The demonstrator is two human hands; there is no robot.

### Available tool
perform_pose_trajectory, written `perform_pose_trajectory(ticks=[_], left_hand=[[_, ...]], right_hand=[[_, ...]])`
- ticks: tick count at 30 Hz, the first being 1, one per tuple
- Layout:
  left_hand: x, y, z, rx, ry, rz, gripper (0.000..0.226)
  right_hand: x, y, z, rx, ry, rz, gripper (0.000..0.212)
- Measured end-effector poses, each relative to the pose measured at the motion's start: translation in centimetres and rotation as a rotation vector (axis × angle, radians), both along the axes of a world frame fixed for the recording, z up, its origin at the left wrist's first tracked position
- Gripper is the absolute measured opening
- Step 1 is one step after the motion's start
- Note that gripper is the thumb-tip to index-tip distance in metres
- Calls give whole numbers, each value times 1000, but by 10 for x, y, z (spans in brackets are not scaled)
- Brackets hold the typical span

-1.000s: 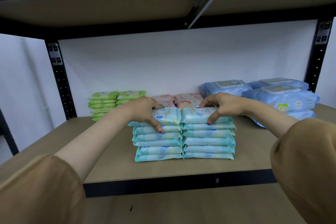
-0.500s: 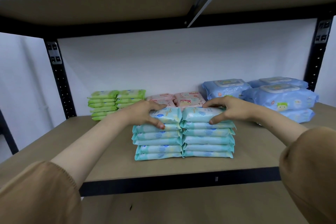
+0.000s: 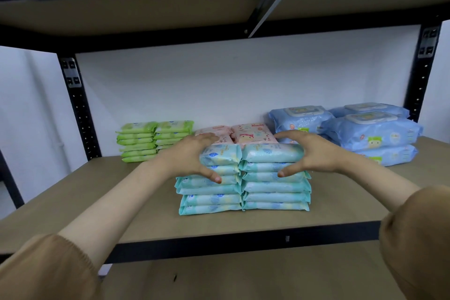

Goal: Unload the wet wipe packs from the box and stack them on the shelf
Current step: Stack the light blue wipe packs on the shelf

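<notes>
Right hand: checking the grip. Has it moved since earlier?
Yes, the right hand lowered; its thumb slid down the stack, from top pack to third.

Plain white wall (image 3: 219,80) behind the black-framed shelf (image 3: 97,197).

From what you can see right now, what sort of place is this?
Probably a stockroom: a black metal rack with a board shelf, wet wipe packs stacked by kind (green packs, pink packs, blue packs, teal packs), and a plain white wall behind.

Stockroom or shop storage: black metal boltless shelving (image 3: 80,114), bare board shelf (image 3: 97,202), sorted wet wipe packs (image 3: 243,178) stacked by colour against plain white wall (image 3: 219,80).
</notes>
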State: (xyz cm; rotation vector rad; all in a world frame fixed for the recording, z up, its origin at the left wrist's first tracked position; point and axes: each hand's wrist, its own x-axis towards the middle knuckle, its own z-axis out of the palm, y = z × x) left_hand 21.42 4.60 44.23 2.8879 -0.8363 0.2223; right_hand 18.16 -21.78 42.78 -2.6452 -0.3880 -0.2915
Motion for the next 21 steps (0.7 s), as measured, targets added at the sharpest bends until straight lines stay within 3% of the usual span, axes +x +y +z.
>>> perform_pose_trajectory(ticks=[4,10,21], left_hand=[[-13,4,-19,137,-261,0,117],[-22,4,-38,274,-448,76,132],[-8,0,-58,329,-474,52,135]], right_hand=[[-12,-7,-15,-231,-156,-31,109],[-15,-13,-28,-475,-197,-56,123],[-12,-6,-36,-559,-205,-17,115]])
